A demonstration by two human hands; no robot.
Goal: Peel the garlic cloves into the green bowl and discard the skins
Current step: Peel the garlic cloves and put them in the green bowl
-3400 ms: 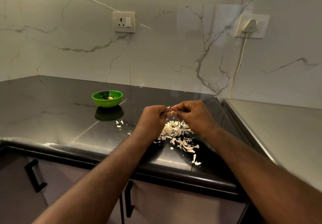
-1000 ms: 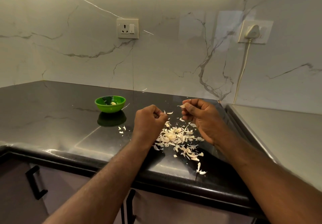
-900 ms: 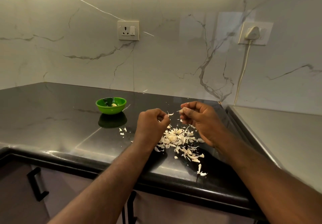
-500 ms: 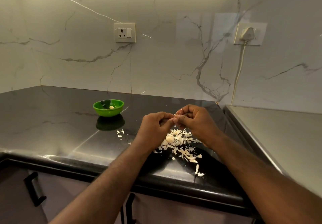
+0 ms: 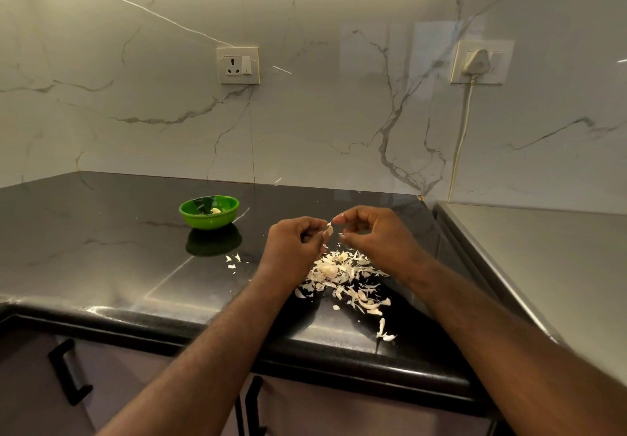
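Note:
My left hand [image 5: 293, 245] holds a pale garlic clove [image 5: 328, 231] between its curled fingers and thumb, above the black counter. My right hand [image 5: 376, 236] is close beside it, its fingertips pinching a bit of skin at the clove's top. Under both hands lies a heap of white garlic skins [image 5: 342, 274]. The green bowl [image 5: 209, 212] stands to the left, further back, with a peeled clove or two inside.
The black counter [image 5: 101, 252] ends in a rounded front edge over cabinet doors with black handles [image 5: 69, 373]. A steel surface [image 5: 543, 266] adjoins on the right. A few loose skin flakes [image 5: 233, 261] lie near the bowl. A white cord [image 5: 461, 137] hangs from the wall socket.
A second ago my hands were apart, the right one holding a piece of skin. They came together over the heap, and now the right fingers pull at the clove held in the left.

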